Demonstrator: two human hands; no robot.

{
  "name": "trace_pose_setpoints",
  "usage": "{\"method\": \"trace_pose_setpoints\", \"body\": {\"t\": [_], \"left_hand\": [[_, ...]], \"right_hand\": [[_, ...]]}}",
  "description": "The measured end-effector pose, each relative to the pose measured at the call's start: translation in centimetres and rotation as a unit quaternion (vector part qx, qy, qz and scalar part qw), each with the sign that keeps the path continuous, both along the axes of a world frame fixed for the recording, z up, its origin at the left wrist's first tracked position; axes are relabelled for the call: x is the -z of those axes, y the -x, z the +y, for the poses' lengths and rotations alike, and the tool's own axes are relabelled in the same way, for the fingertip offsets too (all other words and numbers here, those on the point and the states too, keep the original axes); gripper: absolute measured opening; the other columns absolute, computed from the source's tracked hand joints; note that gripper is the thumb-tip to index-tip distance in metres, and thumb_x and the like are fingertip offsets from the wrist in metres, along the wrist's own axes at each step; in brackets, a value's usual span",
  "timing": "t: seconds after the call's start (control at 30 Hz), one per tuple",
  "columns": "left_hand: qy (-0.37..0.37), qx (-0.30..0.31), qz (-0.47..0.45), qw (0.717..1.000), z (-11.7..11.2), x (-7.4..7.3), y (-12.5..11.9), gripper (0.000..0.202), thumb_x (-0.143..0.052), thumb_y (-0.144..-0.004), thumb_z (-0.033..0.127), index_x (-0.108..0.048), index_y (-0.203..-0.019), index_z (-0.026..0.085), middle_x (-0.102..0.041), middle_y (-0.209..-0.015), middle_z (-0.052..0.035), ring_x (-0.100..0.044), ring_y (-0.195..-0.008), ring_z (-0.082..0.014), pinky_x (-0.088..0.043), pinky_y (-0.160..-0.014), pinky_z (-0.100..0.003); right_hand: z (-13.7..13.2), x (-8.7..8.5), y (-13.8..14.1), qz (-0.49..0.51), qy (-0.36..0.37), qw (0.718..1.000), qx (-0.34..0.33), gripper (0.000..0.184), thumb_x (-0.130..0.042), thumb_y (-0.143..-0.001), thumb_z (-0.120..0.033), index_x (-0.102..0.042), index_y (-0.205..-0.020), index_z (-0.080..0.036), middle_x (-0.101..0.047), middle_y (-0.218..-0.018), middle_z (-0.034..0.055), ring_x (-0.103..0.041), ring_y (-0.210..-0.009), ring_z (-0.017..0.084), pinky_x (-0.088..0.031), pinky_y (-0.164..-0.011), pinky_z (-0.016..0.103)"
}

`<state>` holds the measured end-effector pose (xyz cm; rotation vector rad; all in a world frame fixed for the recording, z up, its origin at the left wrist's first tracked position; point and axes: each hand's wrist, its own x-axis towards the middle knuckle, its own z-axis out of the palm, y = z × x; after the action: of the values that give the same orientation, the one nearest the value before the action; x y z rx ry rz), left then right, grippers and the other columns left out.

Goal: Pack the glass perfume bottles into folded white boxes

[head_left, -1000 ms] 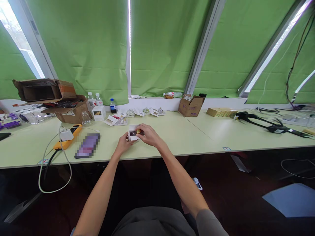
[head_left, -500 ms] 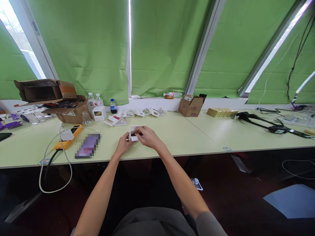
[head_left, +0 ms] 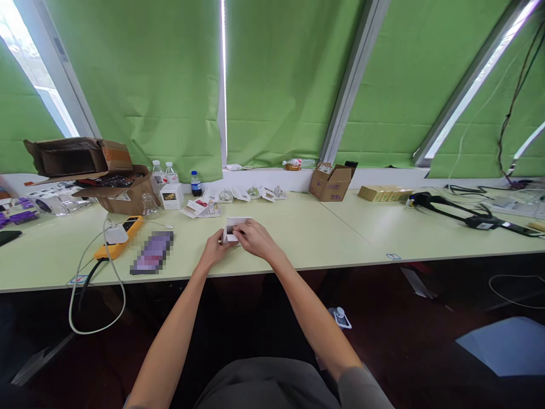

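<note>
A small white box with its flap open sits on the pale green table, straight ahead of me. My left hand grips the box from the left side. My right hand is closed over the box's opening, fingers pressed into it. The small gold and dark item seen earlier in the box is now hidden under those fingers.
To the left lie a blurred phone, a yellow power strip with a white plug and cable. Behind stand open cardboard boxes, bottles, small white packs. A brown box and black tool lie right.
My right hand has slid left and down over the box's opening, and the gold item it held above the box is now out of sight. The left hand has kept its grip.
</note>
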<state>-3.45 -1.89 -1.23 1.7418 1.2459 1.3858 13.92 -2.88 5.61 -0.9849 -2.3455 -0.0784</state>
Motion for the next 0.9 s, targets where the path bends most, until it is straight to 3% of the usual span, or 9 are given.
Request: {"method": "trace_pose_setpoints", "body": {"t": [0.33,0.63,0.9], "left_hand": [[0.008,0.028,0.001,1.000,0.5,0.5,0.1,0.043,-0.066,-0.072,0.046,-0.062,-0.101,0.015,-0.067,-0.090,-0.0051,-0.059,-0.081,-0.0181,-0.045,-0.068,-0.026],[0.015,0.025,0.008,1.000,-0.3,-0.4,-0.2,0.043,-0.066,-0.073,0.047,-0.063,-0.098,0.012,-0.066,-0.083,-0.0051,-0.056,-0.072,-0.0164,-0.042,-0.065,-0.026],[0.034,0.046,0.013,0.998,-0.1,-0.6,-0.1,0.042,-0.063,-0.074,0.048,-0.063,-0.096,0.012,-0.067,-0.087,-0.0072,-0.057,-0.074,-0.0183,-0.044,-0.066,-0.027]], "right_hand": [[0.1,0.2,-0.1,0.001,-0.044,0.999,-0.006,0.026,-0.047,-0.094,-0.029,-0.070,-0.103,-0.019,-0.067,-0.095,0.0082,-0.051,-0.100,0.022,-0.037,-0.092,0.037],[0.5,0.9,0.6,0.022,-0.043,0.999,0.000,0.027,-0.044,-0.095,-0.028,-0.065,-0.110,-0.019,-0.069,-0.099,0.0078,-0.058,-0.099,0.021,-0.038,-0.092,0.036],[1.0,2.1,1.1,0.056,-0.056,0.997,0.021,0.029,-0.041,-0.096,-0.028,-0.068,-0.098,-0.018,-0.071,-0.098,0.0086,-0.061,-0.097,0.021,-0.040,-0.091,0.036]]}}
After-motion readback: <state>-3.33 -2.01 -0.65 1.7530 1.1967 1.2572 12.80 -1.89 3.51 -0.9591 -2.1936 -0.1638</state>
